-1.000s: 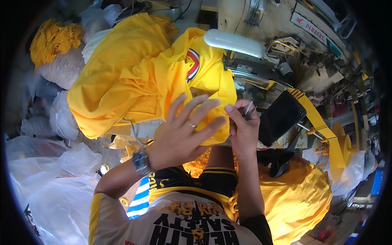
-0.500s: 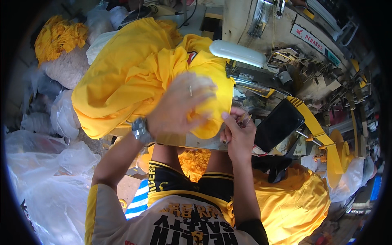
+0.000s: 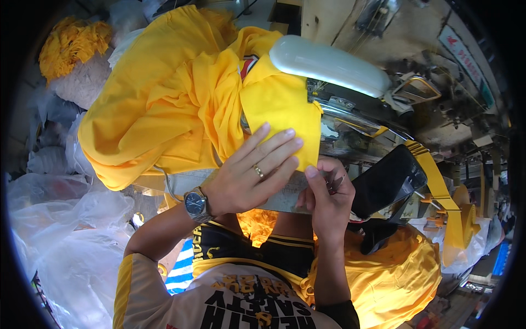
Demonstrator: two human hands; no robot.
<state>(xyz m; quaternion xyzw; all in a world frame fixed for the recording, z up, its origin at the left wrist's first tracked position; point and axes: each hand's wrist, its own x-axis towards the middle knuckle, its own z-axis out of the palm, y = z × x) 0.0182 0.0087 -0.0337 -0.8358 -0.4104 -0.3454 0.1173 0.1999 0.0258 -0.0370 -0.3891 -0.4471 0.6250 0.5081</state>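
Observation:
A large bunched yellow fabric (image 3: 159,104) covers the left of the sewing machine's work surface, and its smooth edge section reaches the presser foot (image 3: 313,90). My left hand (image 3: 255,170) lies flat on that smooth section, fingers stretched and slightly apart. At the fabric's near right corner, my right hand (image 3: 333,192) is closed, with thumb and forefinger pinching the edge. Something small and thin, perhaps metal, shows among the right fingers; its kind is unclear. A dark and red patch (image 3: 248,66) shows among the folds.
The sewing machine (image 3: 323,24) stands at the far right behind a white rounded cover (image 3: 329,66). Right of my right hand rests a black phone (image 3: 389,174), beside a yellow fabric strip (image 3: 433,170). Yellow cloth (image 3: 383,268) is heaped lower right; clear plastic bags (image 3: 71,263) lie left.
My left hand, blurred above the fabric before, now rests flat on it, nearer to me. The fabric's edge section lies flatter. My right hand stays at the corner, and the view has shifted slightly.

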